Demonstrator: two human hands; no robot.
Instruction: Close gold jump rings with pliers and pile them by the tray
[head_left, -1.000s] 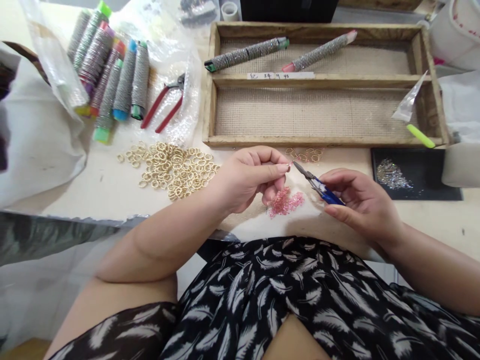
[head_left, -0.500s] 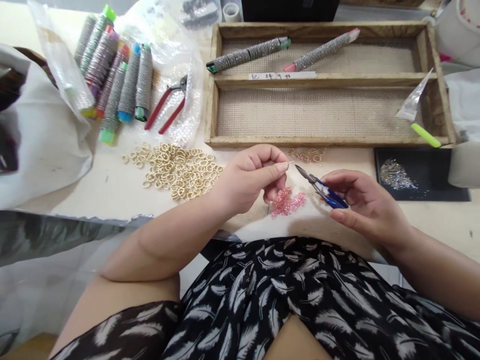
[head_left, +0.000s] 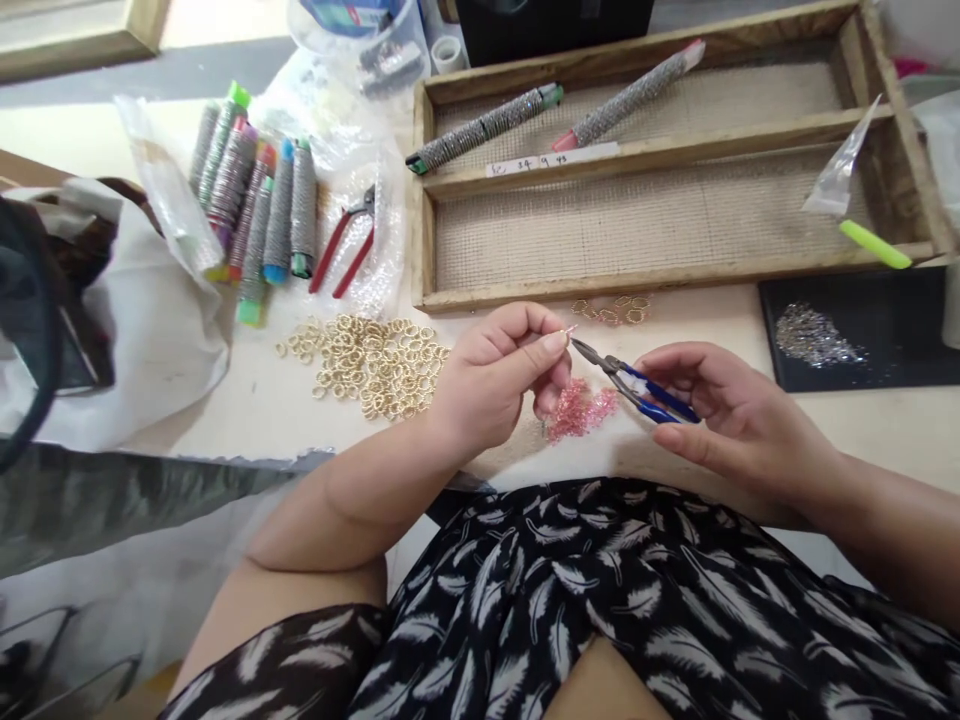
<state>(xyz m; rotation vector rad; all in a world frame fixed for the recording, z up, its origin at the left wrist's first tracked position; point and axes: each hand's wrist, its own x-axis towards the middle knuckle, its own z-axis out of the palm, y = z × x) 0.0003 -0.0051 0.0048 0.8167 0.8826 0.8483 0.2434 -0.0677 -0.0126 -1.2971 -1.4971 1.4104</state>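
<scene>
Between the thumb and forefinger of my left hand is a tiny pinkish piece, too small to make out fully. My right hand is wrapped round blue-handled pliers, whose jaws point left, close to my left fingertips. Under both hands lies a small heap of pink beads. Left of my left hand spreads a pile of gold rings. Several gold rings with pink bits lie just beyond my hands.
A wooden tray with a mesh bottom holds two bead-wrapped sticks. Red-handled pliers lie on bubble wrap beside several wrapped sticks. Clear beads sit on a black mat at right.
The plier jaws are now nearer my left fingertips. The camera view has turned and shifted slightly, so the table things appear moved.
</scene>
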